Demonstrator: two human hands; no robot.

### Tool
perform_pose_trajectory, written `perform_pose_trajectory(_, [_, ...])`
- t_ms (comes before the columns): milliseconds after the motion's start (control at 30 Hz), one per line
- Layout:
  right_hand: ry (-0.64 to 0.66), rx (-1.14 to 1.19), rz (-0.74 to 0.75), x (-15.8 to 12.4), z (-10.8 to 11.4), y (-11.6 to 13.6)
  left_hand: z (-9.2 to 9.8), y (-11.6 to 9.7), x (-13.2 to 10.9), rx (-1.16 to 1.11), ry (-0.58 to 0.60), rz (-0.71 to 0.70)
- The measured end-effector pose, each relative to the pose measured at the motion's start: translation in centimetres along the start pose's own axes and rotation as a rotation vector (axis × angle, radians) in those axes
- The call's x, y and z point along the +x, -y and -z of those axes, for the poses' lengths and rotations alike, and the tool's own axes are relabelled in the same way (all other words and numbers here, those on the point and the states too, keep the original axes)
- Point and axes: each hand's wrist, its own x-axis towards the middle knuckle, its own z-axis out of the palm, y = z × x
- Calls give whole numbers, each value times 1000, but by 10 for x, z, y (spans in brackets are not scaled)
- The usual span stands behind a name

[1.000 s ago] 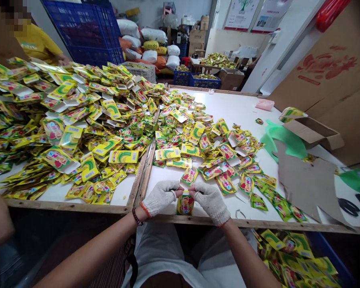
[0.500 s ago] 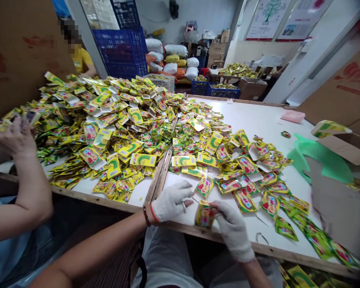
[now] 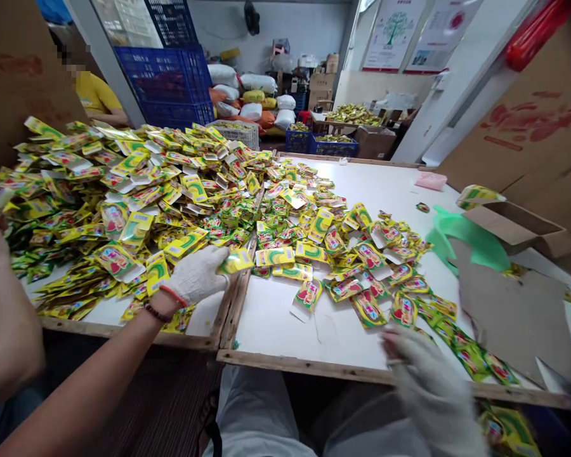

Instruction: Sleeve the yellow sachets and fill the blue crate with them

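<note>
Since the earlier frame, the left hand (image 3: 197, 276) has been moved up to the big heap of packets (image 3: 137, 190) and the right hand (image 3: 423, 371) drawn outward. A yellow packet (image 3: 238, 261) is held by its end in the nearly closed left hand — above the wooden divider (image 3: 234, 308). The right hand is blurred near the table's front edge (image 3: 304, 365) — its grip cannot be told.
</note>
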Motion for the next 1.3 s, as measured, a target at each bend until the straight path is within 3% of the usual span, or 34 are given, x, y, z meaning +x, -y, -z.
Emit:
perform_pose_trajectory(100, [161, 57, 213, 14, -73, 44, 10, -53, -10, -217, 89, -57])
perform_pose_trajectory(167, [233, 53, 200, 19, -107, 58, 5, -83, -15, -441, 202, -107])
perform_pose_trajectory(233, [289, 88, 91, 20, -125, 55, -6, -101, -19, -708, 262, -134])
perform_pose_trajectory(400, [316, 329, -350, 14, -119, 22, -51, -122, -33, -1351, 120, 92])
perform_pose_trajectory(500, [369, 435, -389, 7, -112, 17, -77, -138, -41, -1570, 111, 166])
perform_pose_trajectory(600, [281, 535, -433, -2, -114, 18, -90, -151, -45, -1570, 109, 163])
perform_pose_trajectory(767, [131, 581, -485, -10, -120, 15, -93, -146, -39, -1467, 155, 49])
perform_pose_trajectory(1000, [129, 395, -251, -6, -119, 6, -86, -133, -28, -1290, 118, -146])
perform_pose_trajectory(1133, [145, 326, -120, 0, -119, -1, -81, -136, -24, -1394, 193, -91])
perform_pose_trajectory(1233, [154, 347, -173, 12, -119, -2, -79, -140, -22, -1581, 271, -20])
perform_pose_trajectory(1300, [166, 388, -219, 20, -119, -1, -78, -142, -22, -1573, 267, -41])
